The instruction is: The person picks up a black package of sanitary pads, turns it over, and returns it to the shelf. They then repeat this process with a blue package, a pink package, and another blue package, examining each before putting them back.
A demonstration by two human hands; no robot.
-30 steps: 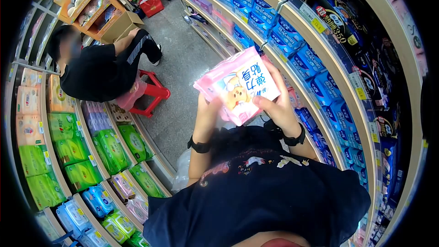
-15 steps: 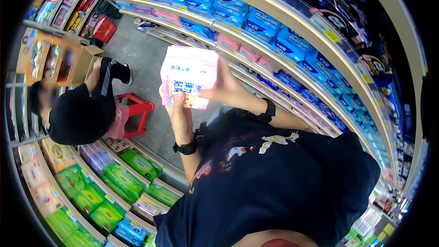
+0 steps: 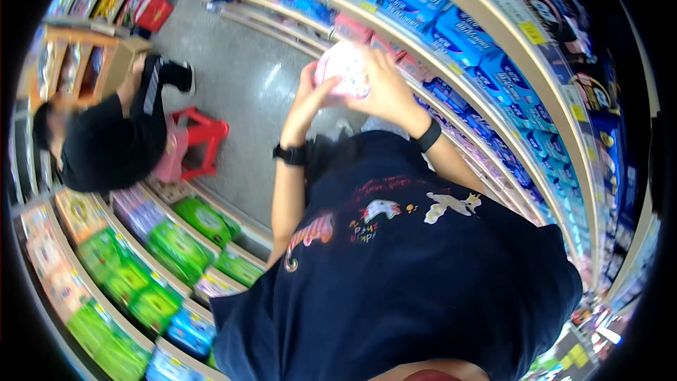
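Note:
A pink and white package (image 3: 343, 69) is held between both hands, close to the shelf of blue and pink packs. My left hand (image 3: 310, 99) wraps its near left side, thumb across the front. My right hand (image 3: 386, 88) covers its right side, with the fingers over the top edge. The print on the package is washed out by glare and blur. Just behind the hands, pink packs (image 3: 350, 28) stand on the shelf.
Blue packs (image 3: 462, 39) fill the shelves on the right. At the left a person in black (image 3: 109, 144) sits on a red stool (image 3: 204, 137) beside a cardboard box (image 3: 121, 63). Green packs (image 3: 180, 250) line the lower left shelves. Grey floor (image 3: 243, 92) runs between.
Both hands and the package have moved right and up, toward the shelf. The package is turned, and less of its front shows. The view has shifted slightly.

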